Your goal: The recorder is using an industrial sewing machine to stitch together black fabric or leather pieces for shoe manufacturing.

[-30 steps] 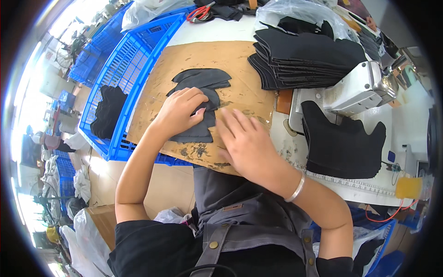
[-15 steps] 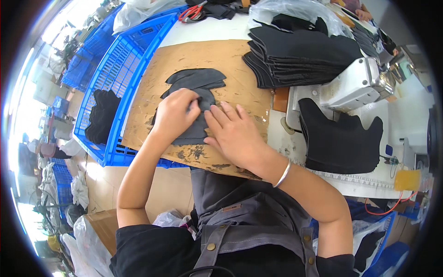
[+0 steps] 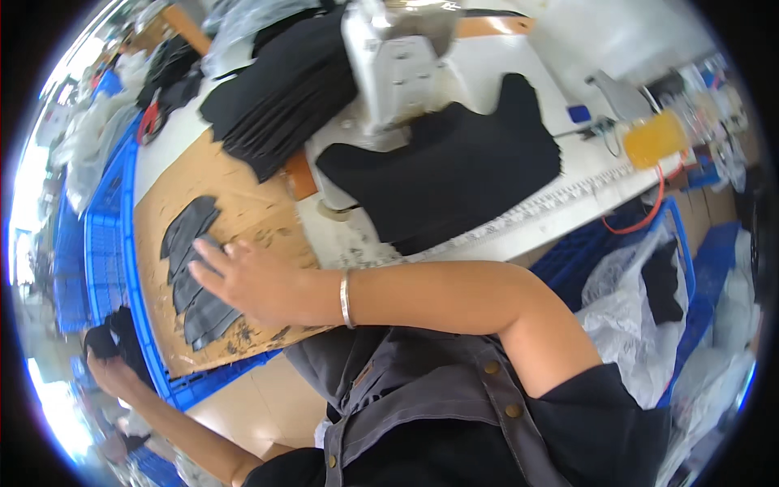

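Note:
At the far left, my left hand [image 3: 112,373] reaches down by the blue crate, its fingers closed on a black fabric piece [image 3: 101,341]. More black fabric [image 3: 126,337] lies right beside it in the crate. My right hand [image 3: 264,284], with a silver bangle at the wrist, is open, fingers spread over dark grey fabric pieces [image 3: 213,318]. Those pieces lie overlapped in a row on a worn brown cardboard sheet [image 3: 243,207]. Whether the right fingertips press on them I cannot tell.
A blue plastic crate [image 3: 139,268] borders the cardboard on the left. Beyond it stand a thick stack of black fabric [image 3: 280,85] and a white sewing machine [image 3: 398,77]. A large black cut piece [image 3: 454,174] lies near a ruler edge [image 3: 527,213]. Red-handled scissors [image 3: 149,122] lie far left.
My left hand has left the grey pieces and moved left to the crate, onto black fabric. My right hand remains over the grey pieces. The view has swung to the right.

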`<control>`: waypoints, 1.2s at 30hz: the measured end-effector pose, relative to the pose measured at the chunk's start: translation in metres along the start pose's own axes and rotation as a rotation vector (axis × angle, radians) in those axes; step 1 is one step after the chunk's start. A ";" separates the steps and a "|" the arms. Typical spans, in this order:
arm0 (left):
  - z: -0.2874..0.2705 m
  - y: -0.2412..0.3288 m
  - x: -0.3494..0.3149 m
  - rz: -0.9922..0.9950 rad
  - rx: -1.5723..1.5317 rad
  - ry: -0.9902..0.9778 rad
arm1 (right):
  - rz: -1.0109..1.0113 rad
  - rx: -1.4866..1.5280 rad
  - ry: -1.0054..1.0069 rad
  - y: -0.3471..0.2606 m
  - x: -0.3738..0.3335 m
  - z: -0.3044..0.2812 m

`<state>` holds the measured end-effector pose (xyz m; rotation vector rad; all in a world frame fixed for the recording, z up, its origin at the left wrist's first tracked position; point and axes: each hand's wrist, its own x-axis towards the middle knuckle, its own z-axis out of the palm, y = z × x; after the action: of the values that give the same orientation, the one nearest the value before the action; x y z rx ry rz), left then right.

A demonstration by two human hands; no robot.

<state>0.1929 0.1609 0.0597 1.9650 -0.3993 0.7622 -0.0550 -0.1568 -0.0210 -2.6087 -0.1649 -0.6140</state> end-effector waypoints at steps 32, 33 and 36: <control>0.231 0.344 -0.236 0.252 -0.311 -1.515 | 0.802 0.447 -0.143 0.100 -0.167 -0.250; 0.233 0.343 -0.238 0.281 -0.300 -1.489 | 0.806 0.449 -0.144 0.101 -0.166 -0.249; 0.234 0.342 -0.241 0.248 -0.306 -1.454 | 0.794 0.420 -0.156 0.104 -0.167 -0.245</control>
<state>-0.0987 -0.2190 0.0473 1.8644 -1.4972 -0.7170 -0.2789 -0.3628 0.0579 -2.0615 0.6029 -0.0726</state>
